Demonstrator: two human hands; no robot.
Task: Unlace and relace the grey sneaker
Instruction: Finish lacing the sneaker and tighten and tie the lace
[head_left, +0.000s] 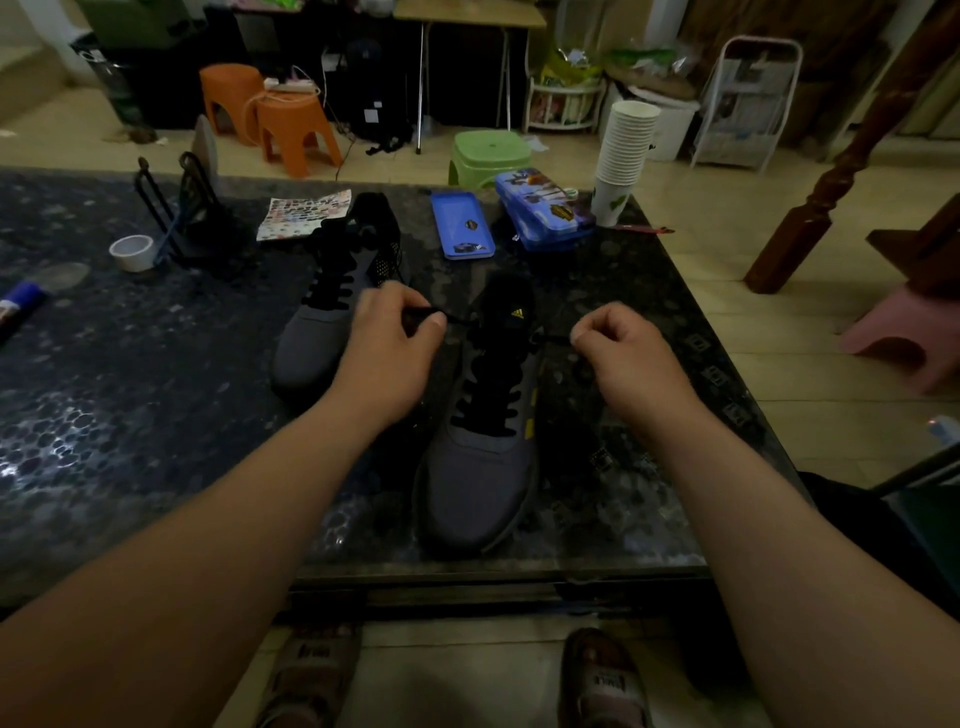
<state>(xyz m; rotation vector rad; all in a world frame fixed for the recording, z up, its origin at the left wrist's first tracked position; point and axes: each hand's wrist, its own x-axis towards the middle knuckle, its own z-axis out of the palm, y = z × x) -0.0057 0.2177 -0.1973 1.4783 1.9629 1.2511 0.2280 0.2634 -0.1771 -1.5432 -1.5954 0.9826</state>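
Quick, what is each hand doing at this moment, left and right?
Left hand: closed, pinching one end of the black lace of the nearer grey sneaker.
Right hand: closed, pinching the other end of it.

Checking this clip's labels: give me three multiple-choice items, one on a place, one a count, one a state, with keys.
1. Where is the stack of paper cups? A on the floor; B far right corner of the table; C in a hand.
2. Grey sneakers on the table? A one; B two; C three.
3. The near sneaker's lace? A removed; B tied in a bow; C threaded, ends pinched.
Key: B, it stands at that corner; B, one near, one farther left; C, left hand and right hand each pinch an end.
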